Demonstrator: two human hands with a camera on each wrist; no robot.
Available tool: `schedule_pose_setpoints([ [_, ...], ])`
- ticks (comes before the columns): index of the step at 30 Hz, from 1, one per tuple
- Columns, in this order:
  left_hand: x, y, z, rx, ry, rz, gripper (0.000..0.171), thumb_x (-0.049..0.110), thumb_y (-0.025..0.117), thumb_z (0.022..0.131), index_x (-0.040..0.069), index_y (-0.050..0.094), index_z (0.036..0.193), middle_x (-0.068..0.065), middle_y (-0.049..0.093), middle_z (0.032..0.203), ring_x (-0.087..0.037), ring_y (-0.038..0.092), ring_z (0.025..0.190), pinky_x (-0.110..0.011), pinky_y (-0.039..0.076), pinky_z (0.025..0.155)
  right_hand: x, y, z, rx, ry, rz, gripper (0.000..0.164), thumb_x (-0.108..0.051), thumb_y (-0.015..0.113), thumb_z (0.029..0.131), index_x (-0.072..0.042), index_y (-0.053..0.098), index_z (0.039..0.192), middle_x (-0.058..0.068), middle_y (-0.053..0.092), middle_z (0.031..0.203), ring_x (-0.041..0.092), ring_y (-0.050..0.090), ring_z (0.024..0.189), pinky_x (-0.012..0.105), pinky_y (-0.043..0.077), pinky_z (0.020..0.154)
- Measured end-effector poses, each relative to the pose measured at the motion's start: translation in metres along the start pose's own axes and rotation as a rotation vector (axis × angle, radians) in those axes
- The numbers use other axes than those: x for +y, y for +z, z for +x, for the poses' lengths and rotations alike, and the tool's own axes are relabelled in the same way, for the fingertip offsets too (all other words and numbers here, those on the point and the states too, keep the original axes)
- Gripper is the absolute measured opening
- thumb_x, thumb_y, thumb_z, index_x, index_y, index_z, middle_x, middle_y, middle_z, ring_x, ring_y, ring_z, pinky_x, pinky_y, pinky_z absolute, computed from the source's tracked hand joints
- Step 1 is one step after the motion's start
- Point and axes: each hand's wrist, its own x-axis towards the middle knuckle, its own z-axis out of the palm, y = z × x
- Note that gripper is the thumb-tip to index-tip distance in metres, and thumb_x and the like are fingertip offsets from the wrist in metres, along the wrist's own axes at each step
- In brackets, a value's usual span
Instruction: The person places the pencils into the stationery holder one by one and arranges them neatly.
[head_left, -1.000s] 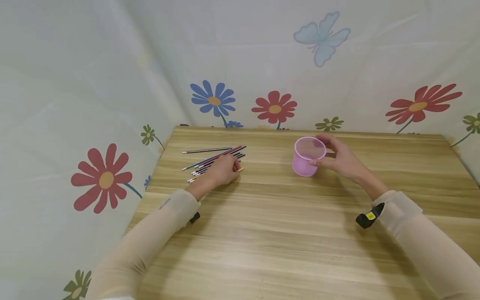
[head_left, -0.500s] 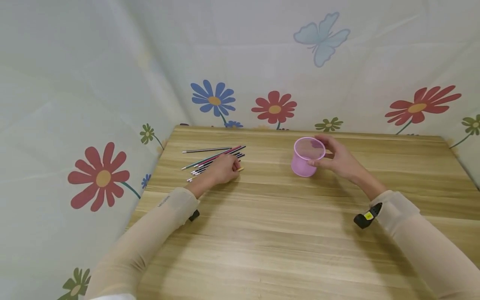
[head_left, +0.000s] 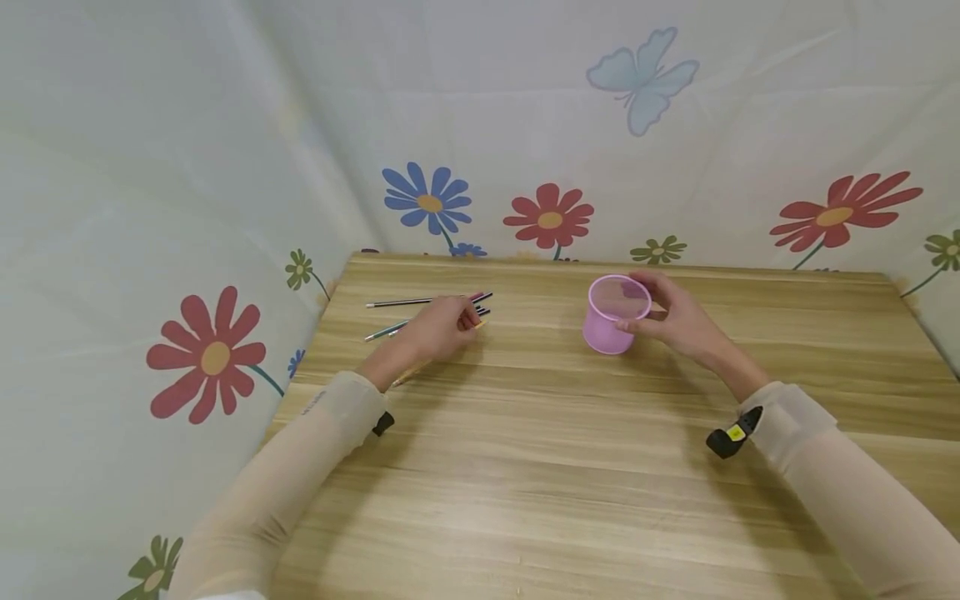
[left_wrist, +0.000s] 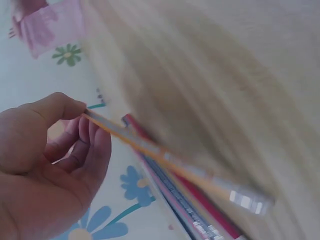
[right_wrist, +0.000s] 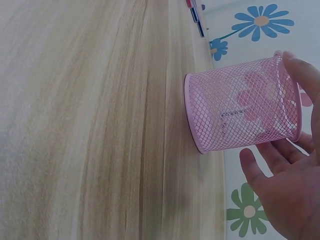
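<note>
My left hand (head_left: 441,330) pinches a yellow pencil (left_wrist: 187,173) between thumb and fingertips. The pencil slants, its eraser end pointing back under my wrist, over several other pencils (head_left: 400,302) on the table. Part of that pile is hidden beneath the hand; red and dark ones show in the left wrist view. At the right, my right hand (head_left: 686,323) grips a pink mesh pencil cup (right_wrist: 240,107) near its rim, thumb on one side and fingers on the other. The cup stands upright on the table, its mouth facing up.
The wood-grain table (head_left: 525,483) ends at the back against a white flowered cloth (head_left: 480,108), which also hangs along the left side. A black wrist camera (head_left: 727,440) sits under the right forearm.
My left hand has risen slightly with the yellow pencil, whose eraser end has swung away from the pile toward me. The right hand and the pink cup have barely moved.
</note>
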Motion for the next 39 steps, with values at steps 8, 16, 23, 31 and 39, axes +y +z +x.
schedule_pose_setpoints([
  [8, 0.018, -0.019, 0.0, 0.039, 0.077, -0.169, 0.009, 0.01, 0.068, 0.101, 0.006, 0.068, 0.11, -0.006, 0.069, 0.1, -0.02, 0.065, 0.092, -0.033, 0.056, 0.08, 0.0, 0.001, 0.002, 0.012, 0.044, 0.0, 0.076, -0.003, 0.085, 0.09, -0.001, 0.043, 0.154, 0.018, 0.05, 0.153, 0.035, 0.045, 0.147, 0.044, 0.05, 0.111],
  [16, 0.048, -0.025, 0.003, 0.095, 0.163, -0.272, 0.01, 0.016, 0.071, 0.101, 0.01, 0.07, 0.109, -0.002, 0.071, 0.101, -0.016, 0.067, 0.094, -0.034, 0.058, 0.082, 0.0, 0.0, -0.002, -0.014, 0.028, -0.007, 0.078, -0.001, 0.083, 0.09, 0.003, 0.04, 0.155, 0.024, 0.048, 0.153, 0.043, 0.042, 0.148, 0.048, 0.051, 0.109],
  [23, 0.076, -0.032, 0.012, 0.154, 0.239, -0.367, 0.022, 0.018, 0.072, 0.102, 0.006, 0.07, 0.12, 0.0, 0.07, 0.108, -0.014, 0.067, 0.099, -0.031, 0.059, 0.088, 0.0, 0.0, 0.001, -0.024, 0.033, 0.004, 0.089, -0.001, 0.083, 0.091, 0.002, 0.029, 0.162, 0.026, 0.044, 0.157, 0.044, 0.039, 0.149, 0.049, 0.048, 0.111],
  [31, 0.106, -0.038, 0.022, 0.295, 0.355, -0.485, 0.02, 0.009, 0.074, 0.1, 0.003, 0.068, 0.117, 0.0, 0.07, 0.106, -0.013, 0.069, 0.097, -0.029, 0.061, 0.087, 0.0, 0.0, 0.003, -0.01, 0.041, -0.01, 0.079, -0.003, 0.084, 0.091, -0.001, 0.041, 0.157, 0.021, 0.049, 0.154, 0.039, 0.045, 0.145, 0.028, 0.054, 0.103],
  [39, 0.129, -0.041, 0.037, 0.426, 0.436, -0.705, 0.019, 0.01, 0.075, 0.099, 0.007, 0.066, 0.116, -0.004, 0.07, 0.11, -0.018, 0.071, 0.101, -0.034, 0.06, 0.091, 0.005, 0.002, 0.001, 0.004, 0.06, 0.019, 0.08, -0.003, 0.082, 0.092, 0.0, 0.038, 0.159, 0.022, 0.047, 0.156, 0.04, 0.04, 0.15, 0.051, 0.044, 0.115],
])
